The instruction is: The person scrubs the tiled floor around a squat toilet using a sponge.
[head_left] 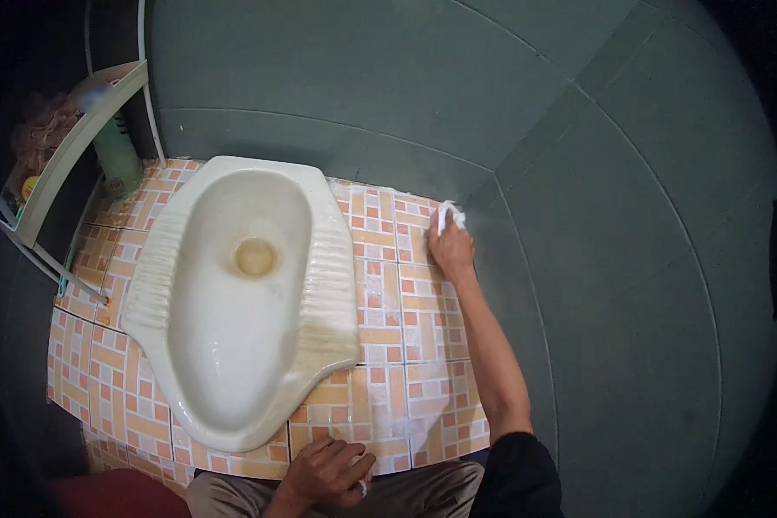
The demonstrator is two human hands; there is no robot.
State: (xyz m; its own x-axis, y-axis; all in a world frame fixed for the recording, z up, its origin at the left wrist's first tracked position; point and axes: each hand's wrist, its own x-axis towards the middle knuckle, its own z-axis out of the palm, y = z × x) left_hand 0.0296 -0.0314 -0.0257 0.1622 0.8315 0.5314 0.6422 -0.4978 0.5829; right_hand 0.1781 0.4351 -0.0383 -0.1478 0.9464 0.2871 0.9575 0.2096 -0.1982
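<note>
My right hand (452,248) reaches out to the far right corner of the tiled floor. Its fingers close over a crumpled white tissue (451,213), pressed down where the tiles meet the green wall. My left hand (324,470) is curled near my knees at the lower edge. A small white bit shows by its fingers, too little to identify. Between the hands and to the left lies a white squat toilet (237,345), set into the orange, pink and white tiles (377,302). Brownish water or staining shows in its drain hole.
Dark green walls (319,69) rise behind and to the right. A pale rack (86,138) stands at the left, holding a brown mesh-like bundle (47,125) and other items. A green bottle-like container (119,160) stands behind it. A dark red thing (116,496) lies lower left.
</note>
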